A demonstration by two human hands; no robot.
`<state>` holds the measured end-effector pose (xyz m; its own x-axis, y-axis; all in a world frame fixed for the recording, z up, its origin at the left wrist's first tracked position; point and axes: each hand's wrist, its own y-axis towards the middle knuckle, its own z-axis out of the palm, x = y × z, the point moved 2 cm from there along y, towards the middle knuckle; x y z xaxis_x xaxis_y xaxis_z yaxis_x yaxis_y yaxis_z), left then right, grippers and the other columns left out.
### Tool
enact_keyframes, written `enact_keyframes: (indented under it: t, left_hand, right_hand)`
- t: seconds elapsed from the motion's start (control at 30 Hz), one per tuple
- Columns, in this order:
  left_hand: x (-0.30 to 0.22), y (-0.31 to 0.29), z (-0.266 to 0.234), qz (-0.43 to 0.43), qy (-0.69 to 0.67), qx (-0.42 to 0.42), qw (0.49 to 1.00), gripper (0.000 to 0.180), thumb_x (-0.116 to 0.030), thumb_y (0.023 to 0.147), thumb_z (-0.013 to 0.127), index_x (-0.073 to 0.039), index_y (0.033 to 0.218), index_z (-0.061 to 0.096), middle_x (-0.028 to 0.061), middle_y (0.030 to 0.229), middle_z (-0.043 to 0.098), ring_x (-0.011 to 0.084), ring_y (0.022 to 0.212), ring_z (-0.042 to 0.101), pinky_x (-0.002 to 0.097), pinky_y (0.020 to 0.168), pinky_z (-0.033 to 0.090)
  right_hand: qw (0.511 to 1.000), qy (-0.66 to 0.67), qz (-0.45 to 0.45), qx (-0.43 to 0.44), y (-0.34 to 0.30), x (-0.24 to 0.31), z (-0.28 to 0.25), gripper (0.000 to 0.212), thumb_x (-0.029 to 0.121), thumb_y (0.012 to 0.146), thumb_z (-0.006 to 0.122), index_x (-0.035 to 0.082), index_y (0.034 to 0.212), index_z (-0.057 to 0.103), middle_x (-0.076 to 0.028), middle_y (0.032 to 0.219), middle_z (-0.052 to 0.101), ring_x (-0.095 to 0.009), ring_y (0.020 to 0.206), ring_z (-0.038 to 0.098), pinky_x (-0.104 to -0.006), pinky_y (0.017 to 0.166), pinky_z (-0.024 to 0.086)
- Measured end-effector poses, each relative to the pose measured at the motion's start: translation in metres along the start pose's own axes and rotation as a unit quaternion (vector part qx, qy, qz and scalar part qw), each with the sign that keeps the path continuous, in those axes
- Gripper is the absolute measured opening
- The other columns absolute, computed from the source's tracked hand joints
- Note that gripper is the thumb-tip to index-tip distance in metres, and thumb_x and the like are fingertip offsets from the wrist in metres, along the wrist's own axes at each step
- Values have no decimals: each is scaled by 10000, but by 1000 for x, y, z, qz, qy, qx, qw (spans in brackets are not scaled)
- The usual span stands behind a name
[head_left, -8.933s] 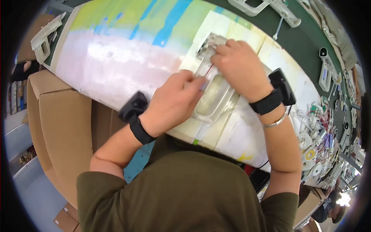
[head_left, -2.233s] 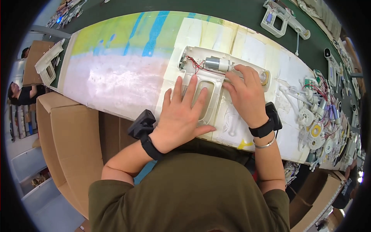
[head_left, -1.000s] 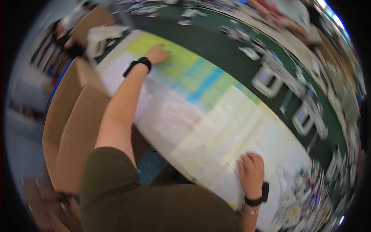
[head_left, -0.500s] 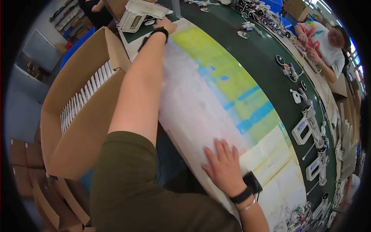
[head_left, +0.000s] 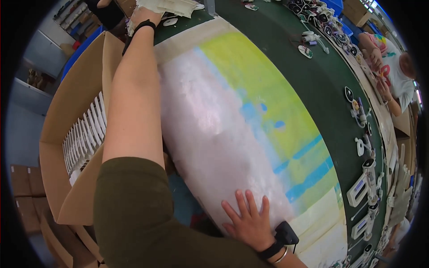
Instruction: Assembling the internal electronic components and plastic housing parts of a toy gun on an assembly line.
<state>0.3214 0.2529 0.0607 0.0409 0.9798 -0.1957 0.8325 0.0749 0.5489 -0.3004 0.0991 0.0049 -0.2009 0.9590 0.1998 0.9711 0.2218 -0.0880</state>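
Note:
My left hand (head_left: pixel 149 17) reaches far forward to a pile of white plastic casings (head_left: pixel 176 7) at the top edge of the view. It is against the casings, but its fingers are hidden, so a grip cannot be made out. My right hand (head_left: pixel 251 225) lies flat with spread fingers on a covered worktop (head_left: pixel 201 129). The cover is pale pinkish on the near side and yellow-green with blue patches on the far side. Beside my right wrist is a small black device (head_left: pixel 286 233) with a cord.
A tall cardboard box (head_left: pixel 73 178) with a row of white flat parts (head_left: pixel 87 134) stands at the left. A green conveyor belt (head_left: pixel 286 71) curves past the right, carrying white handheld casings (head_left: pixel 359 190) and wired parts. Across it another person (head_left: pixel 393 71) handles parts.
My left hand has moved left along the casings, from their near right side to their left. My right hand stays flat on the cover, fingers more spread. The view has shifted.

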Motion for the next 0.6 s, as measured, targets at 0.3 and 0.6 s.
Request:
enact_keyframes:
  t: [0.3,0.6]
  left_hand:
    - [22,5,2,-141,-15,108,984,715,-473,758,526,-101,1356,398,183,1377,397,409,1242,396,494,1027,318]
    - [-68,-85,-27,-55,15,119,991,391,-418,883,470,-222,1215,540,74,1205,590,326,1146,530,616,1003,232]
  right_hand:
    - [1000,-18,-3,-17,2,0,8,703,520,702,644,281,1333,445,-150,1451,308,-334,1362,227,-642,1010,169]
    - [997,44,13,-55,16,3,-7,572,436,791,591,231,1312,471,-153,1416,350,-322,1312,308,-611,977,258]
